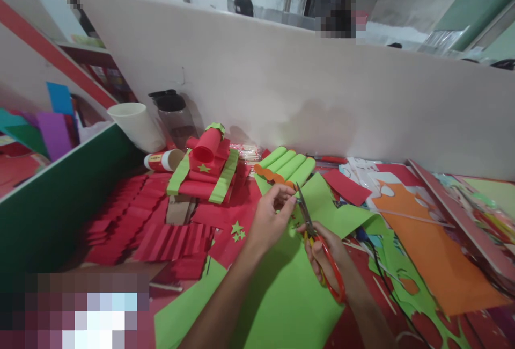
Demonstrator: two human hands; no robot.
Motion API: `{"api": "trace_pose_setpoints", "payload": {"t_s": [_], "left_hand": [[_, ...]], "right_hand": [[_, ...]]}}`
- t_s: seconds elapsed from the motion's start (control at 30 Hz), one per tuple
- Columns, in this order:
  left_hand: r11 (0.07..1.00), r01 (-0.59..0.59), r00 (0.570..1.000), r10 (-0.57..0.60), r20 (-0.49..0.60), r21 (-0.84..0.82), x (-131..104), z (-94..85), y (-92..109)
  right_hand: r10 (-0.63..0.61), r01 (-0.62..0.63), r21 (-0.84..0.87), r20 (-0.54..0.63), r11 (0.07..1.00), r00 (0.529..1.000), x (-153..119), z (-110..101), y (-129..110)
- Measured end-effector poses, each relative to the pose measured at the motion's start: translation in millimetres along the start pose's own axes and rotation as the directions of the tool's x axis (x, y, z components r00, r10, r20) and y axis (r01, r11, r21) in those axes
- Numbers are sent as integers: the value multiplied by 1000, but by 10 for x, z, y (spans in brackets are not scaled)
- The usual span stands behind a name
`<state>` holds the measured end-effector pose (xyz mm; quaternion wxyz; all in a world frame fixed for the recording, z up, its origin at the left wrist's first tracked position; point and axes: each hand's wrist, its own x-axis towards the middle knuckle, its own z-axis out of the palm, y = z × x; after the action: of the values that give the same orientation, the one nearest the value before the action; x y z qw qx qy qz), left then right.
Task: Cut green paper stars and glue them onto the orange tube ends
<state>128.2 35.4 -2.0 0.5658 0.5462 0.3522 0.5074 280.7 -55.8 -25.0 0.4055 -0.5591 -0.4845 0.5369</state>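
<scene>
My right hand [326, 255] grips a pair of scissors [330, 269] with red and yellow handles, its blades pointing up and away. The fingers of my left hand [273, 212] are pinched together by the blades; whatever lies between the fingertips is too small to make out. Beneath both hands spreads a large sheet of light green paper [281, 295]. Several small green paper stars [237, 229] rest on red paper to the left of my left hand. Just beyond the hands are rolled green paper tubes [287, 161] and an orange wavy paper strip [270, 175].
At the left stand a red and green paper model [207, 169], pleated red paper [173, 241], a printed paper cup [163, 160], a white cup [137, 123] and a clear bottle [175, 115]. Orange paper [434, 252] and green cut-outs [396, 271] lie right. A white partition [261, 75] closes the back.
</scene>
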Motion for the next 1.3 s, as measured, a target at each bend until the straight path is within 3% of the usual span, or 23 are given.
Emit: {"api": "trace_pose_setpoints", "payload": {"t_s": [0.33,0.6,0.8,0.9,1.13,1.3], "left_hand": [[997,-2,1000,0,31,73,15,-46,-46],[998,11,999,-13,37,57,11,-45,-44],[997,23,998,-28,62,77,5,-54,-47],[997,26,996,-32,84,78,3,-54,-49],[995,22,996,-30,81,102,28,-61,-59],[943,-22,998,39,-44,333,74,-174,-129]], "right_hand": [[74,-75,-51,-19,996,997,70,-52,47],[83,-89,-107,-54,990,995,16,-24,-79],[-19,18,-86,-3,996,1000,65,-80,-1],[-7,7,-74,0,997,1000,81,-97,9],[50,-53,-40,-83,998,995,41,-40,-64],[-50,72,93,-219,993,975,21,-48,-87]]}}
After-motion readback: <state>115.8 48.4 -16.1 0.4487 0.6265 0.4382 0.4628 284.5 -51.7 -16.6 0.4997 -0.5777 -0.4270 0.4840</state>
